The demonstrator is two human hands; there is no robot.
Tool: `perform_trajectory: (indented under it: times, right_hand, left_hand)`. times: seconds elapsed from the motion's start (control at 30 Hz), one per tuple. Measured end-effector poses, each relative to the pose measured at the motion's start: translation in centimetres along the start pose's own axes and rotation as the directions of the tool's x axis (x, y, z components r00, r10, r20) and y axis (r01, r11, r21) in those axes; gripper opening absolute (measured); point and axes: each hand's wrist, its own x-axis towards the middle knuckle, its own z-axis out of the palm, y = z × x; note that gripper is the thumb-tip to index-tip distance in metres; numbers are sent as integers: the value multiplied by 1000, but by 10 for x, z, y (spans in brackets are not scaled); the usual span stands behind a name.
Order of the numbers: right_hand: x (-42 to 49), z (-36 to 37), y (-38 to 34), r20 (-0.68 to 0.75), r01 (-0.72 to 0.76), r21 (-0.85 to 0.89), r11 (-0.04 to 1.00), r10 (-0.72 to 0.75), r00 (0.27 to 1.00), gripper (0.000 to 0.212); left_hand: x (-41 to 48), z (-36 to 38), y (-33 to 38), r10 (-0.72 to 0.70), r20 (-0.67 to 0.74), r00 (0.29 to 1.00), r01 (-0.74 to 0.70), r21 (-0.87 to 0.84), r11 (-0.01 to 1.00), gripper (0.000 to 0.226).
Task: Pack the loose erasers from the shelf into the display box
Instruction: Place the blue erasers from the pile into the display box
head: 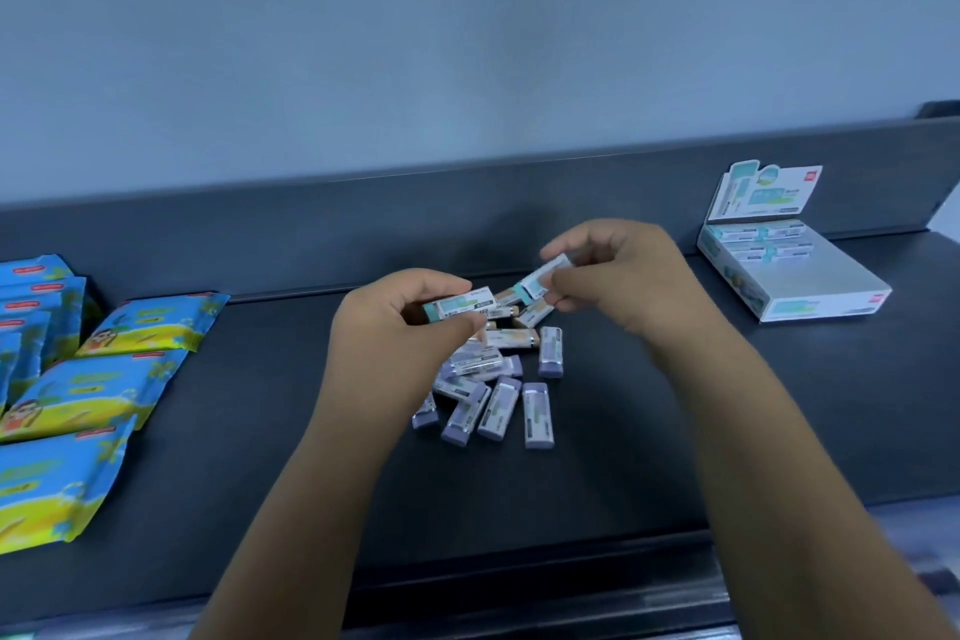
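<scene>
A pile of several loose erasers (496,379) in white, purple and tan sleeves lies in the middle of the dark shelf (260,457). My left hand (395,322) pinches a teal-ended eraser (460,308) above the pile's far edge. Just to its right, my right hand (618,276) pinches a second teal-ended eraser (543,278), tilted up to the right. The white display box (810,288) stands at the back right with its printed lid flap upright; a few erasers lie in a row at its far end.
Several blue and yellow packets (130,327) lie stacked and spread over the shelf's left side. A raised dark back rail (467,203) runs behind the shelf below a pale wall. The shelf's front lip (519,582) runs below my forearms.
</scene>
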Motion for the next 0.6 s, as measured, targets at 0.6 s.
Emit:
perform_trajectory:
  times: [0.6]
  right_hand:
    - [-46,-56,14,-70,4,-81,997,-10,997,24]
  left_hand:
    - [-17,59,12,-15,41,999,15,-16,1000,32]
